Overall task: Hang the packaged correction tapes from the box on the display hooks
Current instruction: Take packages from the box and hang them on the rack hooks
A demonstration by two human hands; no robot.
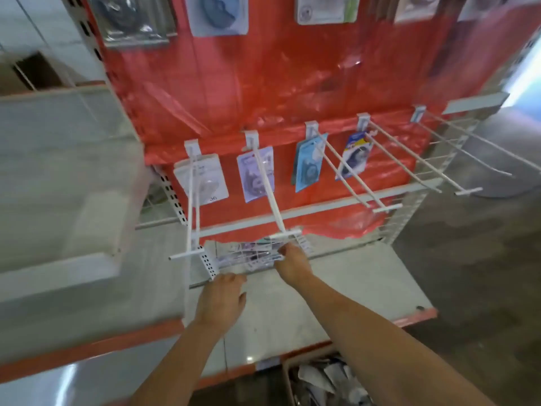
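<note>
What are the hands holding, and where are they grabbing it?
The right hand seems to pinch a bundle of packaged correction tapes at its right end, though blur hides the grip. The left hand holds nothing.

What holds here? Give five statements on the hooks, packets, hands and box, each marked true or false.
1. Four lower hooks each carry a hung packet. True.
2. The rightmost hook is full. False: it is bare.
3. The right hand reaches the loose packets under the hooks. True.
4. The left hand lifts a packet. False: it is low at the shelf, holding nothing.
5. The box is empty. False: it holds packets.
</note>
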